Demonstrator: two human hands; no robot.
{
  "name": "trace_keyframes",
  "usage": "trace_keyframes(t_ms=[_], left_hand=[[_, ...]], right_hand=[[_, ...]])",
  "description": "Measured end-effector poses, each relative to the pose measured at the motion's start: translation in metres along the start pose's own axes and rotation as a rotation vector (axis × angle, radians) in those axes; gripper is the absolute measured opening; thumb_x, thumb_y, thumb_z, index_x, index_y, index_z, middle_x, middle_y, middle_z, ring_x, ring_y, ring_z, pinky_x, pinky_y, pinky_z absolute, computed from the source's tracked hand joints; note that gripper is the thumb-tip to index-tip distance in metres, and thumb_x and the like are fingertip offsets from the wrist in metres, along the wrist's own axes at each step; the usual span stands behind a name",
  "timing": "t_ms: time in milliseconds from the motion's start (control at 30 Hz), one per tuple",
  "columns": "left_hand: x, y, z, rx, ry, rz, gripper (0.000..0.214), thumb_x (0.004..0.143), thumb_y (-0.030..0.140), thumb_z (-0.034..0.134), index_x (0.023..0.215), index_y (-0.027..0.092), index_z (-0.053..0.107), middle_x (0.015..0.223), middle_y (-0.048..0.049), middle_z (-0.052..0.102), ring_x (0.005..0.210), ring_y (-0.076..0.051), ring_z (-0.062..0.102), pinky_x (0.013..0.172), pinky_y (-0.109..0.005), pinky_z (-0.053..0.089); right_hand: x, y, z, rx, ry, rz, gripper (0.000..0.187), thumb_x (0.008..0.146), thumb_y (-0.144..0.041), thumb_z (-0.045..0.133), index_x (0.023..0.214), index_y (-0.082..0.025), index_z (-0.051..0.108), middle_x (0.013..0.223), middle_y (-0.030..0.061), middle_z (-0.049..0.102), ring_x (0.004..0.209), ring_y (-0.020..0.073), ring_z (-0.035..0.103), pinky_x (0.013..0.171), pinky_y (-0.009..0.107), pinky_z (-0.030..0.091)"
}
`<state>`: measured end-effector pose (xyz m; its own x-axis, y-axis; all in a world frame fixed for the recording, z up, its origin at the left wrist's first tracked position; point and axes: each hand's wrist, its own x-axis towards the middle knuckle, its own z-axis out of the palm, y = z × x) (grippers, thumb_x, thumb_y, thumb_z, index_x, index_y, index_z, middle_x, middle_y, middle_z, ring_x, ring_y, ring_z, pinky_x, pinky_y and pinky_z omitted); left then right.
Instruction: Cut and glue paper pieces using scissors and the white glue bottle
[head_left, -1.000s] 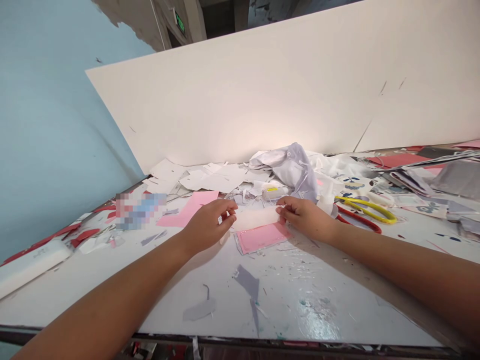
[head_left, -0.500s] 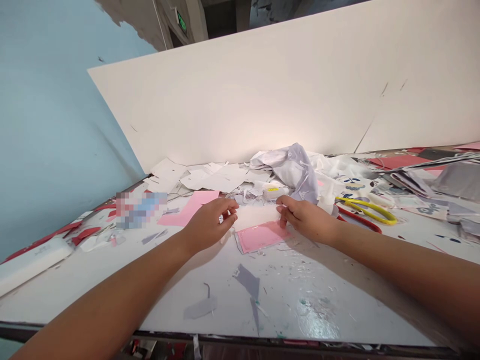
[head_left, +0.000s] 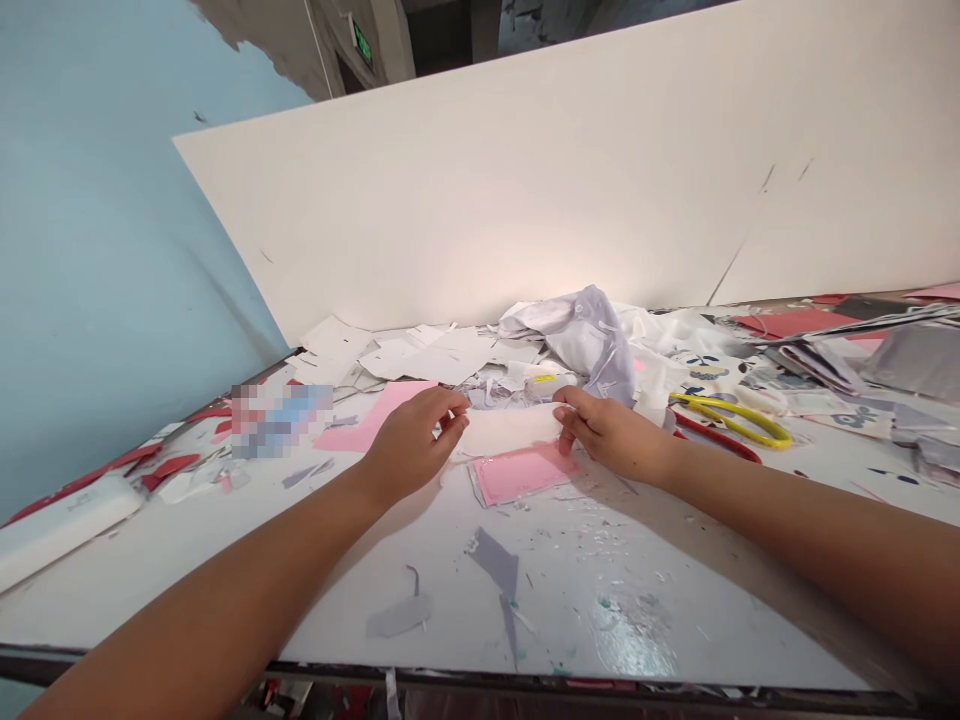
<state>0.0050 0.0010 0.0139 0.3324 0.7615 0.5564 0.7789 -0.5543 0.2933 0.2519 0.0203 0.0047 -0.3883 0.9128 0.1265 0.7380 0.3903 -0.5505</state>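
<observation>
Between my hands stretches a white strip (head_left: 511,432), thin like paper or cloth; I cannot make out which. My left hand (head_left: 416,440) pinches its left end with thumb and fingertips. At the other end, my right hand (head_left: 607,430) has thumb and fingers closed on the strip, one finger reaching down to a pink rectangular piece (head_left: 521,474). That pink piece lies flat on the table just below the strip, with a pale, shiny border along its edges. Behind the strip is a clear bottle with a yellow label (head_left: 550,383), partly hidden.
Yellow-and-red handled scissors (head_left: 739,420) lie beside my right wrist. A larger pink sheet (head_left: 367,425) is left of my left hand. White card scraps (head_left: 427,355) and crumpled grey-white cloth (head_left: 592,340) lie along the white board (head_left: 525,200). Grey scraps (head_left: 495,560) sit near the front.
My left hand has shifted slightly left, its thumb and fingertips now closer together. The white strip spans a little more widely and looks slightly curved. My right hand has barely moved.
</observation>
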Motion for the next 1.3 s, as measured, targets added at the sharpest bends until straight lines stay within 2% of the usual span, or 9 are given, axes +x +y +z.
trace_keyframes(t_ms=[200, 467, 600, 800, 900, 1000, 1133, 1200, 1300], left_hand=[[0.000, 0.001, 0.002, -0.008, 0.057, 0.038, 0.011, 0.080, 0.025, 0.041, 0.081, 0.021, 0.051, 0.079, -0.0005, 0.058, 0.070, -0.011, 0.052, 0.060, -0.023, 0.040], [0.001, 0.003, 0.002, -0.246, 0.076, -0.216, 0.012, 0.077, 0.032, 0.048, 0.083, 0.023, 0.052, 0.077, 0.0009, 0.056, 0.070, -0.012, 0.051, 0.063, -0.025, 0.041], [0.004, 0.003, -0.001, -0.363, 0.105, -0.270, 0.016, 0.076, 0.035, 0.049, 0.086, 0.023, 0.052, 0.081, -0.0003, 0.056, 0.075, -0.013, 0.053, 0.068, -0.027, 0.043], [0.007, 0.004, -0.006, -0.482, 0.148, -0.336, 0.019, 0.073, 0.038, 0.053, 0.085, 0.023, 0.052, 0.075, 0.0002, 0.055, 0.068, -0.012, 0.054, 0.058, -0.024, 0.043], [0.009, 0.002, -0.005, -0.602, 0.099, -0.370, 0.019, 0.074, 0.036, 0.053, 0.087, 0.023, 0.051, 0.079, 0.0007, 0.054, 0.067, -0.011, 0.054, 0.060, -0.024, 0.044], [0.009, -0.002, -0.002, -0.699, 0.039, -0.401, 0.018, 0.074, 0.034, 0.053, 0.087, 0.022, 0.051, 0.085, 0.0008, 0.053, 0.068, -0.009, 0.053, 0.064, -0.025, 0.045], [0.009, -0.005, -0.002, -0.710, 0.047, -0.405, 0.018, 0.074, 0.034, 0.052, 0.087, 0.022, 0.051, 0.084, 0.0000, 0.053, 0.072, -0.011, 0.054, 0.069, -0.027, 0.045], [0.010, -0.005, -0.003, -0.695, 0.105, -0.393, 0.019, 0.073, 0.035, 0.052, 0.087, 0.021, 0.050, 0.083, -0.0004, 0.053, 0.074, -0.012, 0.054, 0.069, -0.028, 0.045], [0.012, -0.005, -0.005, -0.669, 0.195, -0.381, 0.019, 0.072, 0.034, 0.053, 0.087, 0.022, 0.051, 0.080, 0.0004, 0.052, 0.071, -0.011, 0.053, 0.064, -0.025, 0.045]], right_hand=[[-0.001, -0.002, 0.001, -0.024, 0.026, 0.018, 0.023, 0.088, -0.040, 0.022, 0.096, -0.026, 0.039, 0.071, -0.0036, 0.067, 0.050, 0.0113, 0.051, 0.052, 0.023, 0.038], [-0.001, -0.008, -0.004, 0.049, 0.220, -0.027, 0.025, 0.086, -0.043, 0.029, 0.087, -0.023, 0.045, 0.063, -0.0020, 0.059, 0.050, 0.0113, 0.048, 0.048, 0.022, 0.036], [0.001, -0.014, -0.007, 0.135, 0.239, -0.016, 0.024, 0.083, -0.045, 0.034, 0.085, -0.024, 0.045, 0.059, -0.0042, 0.056, 0.046, 0.0096, 0.044, 0.045, 0.020, 0.035], [0.009, -0.018, -0.017, 0.110, 0.302, -0.043, 0.026, 0.081, -0.046, 0.038, 0.075, -0.023, 0.048, 0.055, -0.0037, 0.047, 0.045, 0.0096, 0.040, 0.043, 0.021, 0.032], [0.011, -0.018, -0.021, 0.094, 0.318, -0.030, 0.024, 0.081, -0.044, 0.039, 0.077, -0.023, 0.049, 0.056, -0.0028, 0.049, 0.047, 0.0102, 0.043, 0.044, 0.021, 0.034], [0.002, -0.023, -0.032, 0.012, 0.363, -0.071, 0.018, 0.080, -0.039, 0.042, 0.087, -0.024, 0.049, 0.061, -0.0027, 0.052, 0.049, 0.0103, 0.047, 0.046, 0.022, 0.036], [-0.025, -0.034, -0.065, -0.178, 0.549, -0.071, 0.018, 0.078, -0.032, 0.045, 0.093, -0.025, 0.052, 0.065, -0.0004, 0.057, 0.048, 0.0106, 0.048, 0.046, 0.023, 0.036], [-0.039, -0.032, -0.080, -0.307, 0.508, 0.038, 0.015, 0.077, -0.033, 0.045, 0.084, -0.025, 0.057, 0.058, -0.0002, 0.056, 0.041, 0.0098, 0.045, 0.042, 0.023, 0.033], [-0.054, -0.010, -0.086, -0.536, 0.283, 0.137, 0.025, 0.079, -0.034, 0.044, 0.098, -0.034, 0.060, 0.056, 0.0012, 0.059, 0.038, 0.0123, 0.047, 0.039, 0.024, 0.029]])
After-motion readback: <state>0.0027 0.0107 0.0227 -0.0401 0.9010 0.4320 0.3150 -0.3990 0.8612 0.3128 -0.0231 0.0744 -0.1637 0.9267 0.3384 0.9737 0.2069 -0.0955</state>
